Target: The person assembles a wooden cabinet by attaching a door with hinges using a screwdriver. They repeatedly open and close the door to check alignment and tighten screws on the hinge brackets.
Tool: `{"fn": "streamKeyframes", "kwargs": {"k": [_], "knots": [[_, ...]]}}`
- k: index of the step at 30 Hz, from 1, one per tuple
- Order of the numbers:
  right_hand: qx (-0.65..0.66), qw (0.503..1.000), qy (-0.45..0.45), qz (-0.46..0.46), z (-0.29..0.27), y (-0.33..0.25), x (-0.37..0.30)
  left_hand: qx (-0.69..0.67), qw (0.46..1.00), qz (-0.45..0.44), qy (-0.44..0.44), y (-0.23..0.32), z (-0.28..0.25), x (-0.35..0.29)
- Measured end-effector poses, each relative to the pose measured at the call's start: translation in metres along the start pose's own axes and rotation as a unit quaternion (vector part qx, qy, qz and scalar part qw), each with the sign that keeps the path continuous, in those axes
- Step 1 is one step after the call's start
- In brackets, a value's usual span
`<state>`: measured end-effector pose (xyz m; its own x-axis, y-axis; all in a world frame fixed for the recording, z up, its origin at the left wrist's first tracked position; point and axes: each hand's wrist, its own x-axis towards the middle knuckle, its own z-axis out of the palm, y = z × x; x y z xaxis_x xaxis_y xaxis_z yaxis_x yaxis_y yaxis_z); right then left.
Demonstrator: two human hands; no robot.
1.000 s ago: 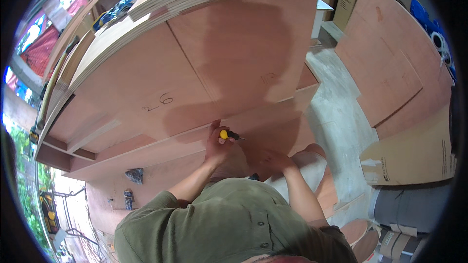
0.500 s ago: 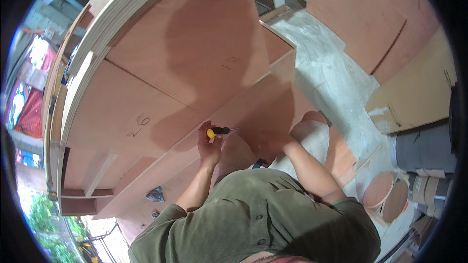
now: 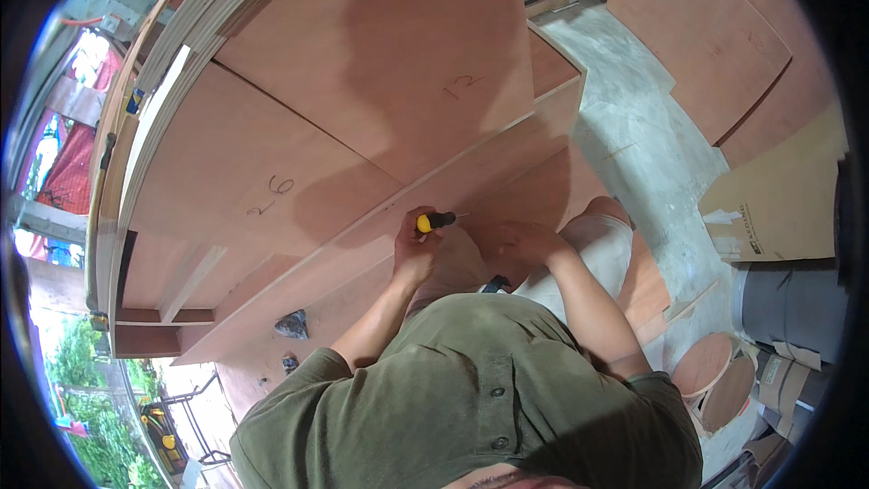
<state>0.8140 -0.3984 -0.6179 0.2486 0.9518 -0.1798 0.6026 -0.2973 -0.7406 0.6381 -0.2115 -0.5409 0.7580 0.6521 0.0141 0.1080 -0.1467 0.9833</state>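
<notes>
My left hand [image 3: 416, 240] is closed around the yellow and black handle of a screwdriver [image 3: 442, 220]. Its thin shaft points right, over the long reddish-brown board [image 3: 507, 183] in front of my legs. To the right of it, my right hand [image 3: 529, 243] hovers near my knees in the dim shadow. Its fingers look loosely bent and apart, with nothing visible in them. Beyond the hands, the large plywood panel [image 3: 299, 140] with pencil marks carries the shadow of my head and arm.
A small dark plastic bag [image 3: 291, 324] lies at left on a wooden surface. Stacked board edges [image 3: 195, 32] curve along the far left. At right are a cardboard sheet [image 3: 778, 195], a grey drum [image 3: 783, 303] and round wooden discs [image 3: 704, 364] on the concrete floor [image 3: 625, 109].
The view has shifted, so the panels and both hands appear farther right. My left hand still grips the screwdriver; the right hand's fingers show more clearly.
</notes>
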Motion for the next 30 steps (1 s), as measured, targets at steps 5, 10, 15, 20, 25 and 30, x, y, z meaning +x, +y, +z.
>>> {"fn": "streamKeyframes", "kwargs": {"k": [5,10,15,20,25,30], "knots": [[-0.011,0.997,0.004,0.072,0.003,0.001,-0.003,0.060,0.998,-0.014,0.008,0.006,-0.003,-0.002],[-0.023,0.998,0.006,0.060,0.007,0.007,0.001,0.055,0.998,-0.005,0.015,0.011,-0.008,0.000],[-0.019,0.999,-0.007,0.048,0.000,-0.002,0.000,0.074,0.997,0.000,0.025,0.007,-0.012,0.003],[-0.022,0.999,0.006,0.048,0.009,0.007,0.003,0.062,0.998,0.010,0.020,0.005,-0.011,0.002],[-0.029,0.999,0.019,0.035,0.011,0.006,0.003,0.047,0.999,-0.004,0.016,-0.006,-0.014,0.003],[-0.028,0.997,-0.039,0.064,0.000,-0.004,0.006,0.015,1.000,-0.008,0.015,-0.011,-0.013,0.002]]}}
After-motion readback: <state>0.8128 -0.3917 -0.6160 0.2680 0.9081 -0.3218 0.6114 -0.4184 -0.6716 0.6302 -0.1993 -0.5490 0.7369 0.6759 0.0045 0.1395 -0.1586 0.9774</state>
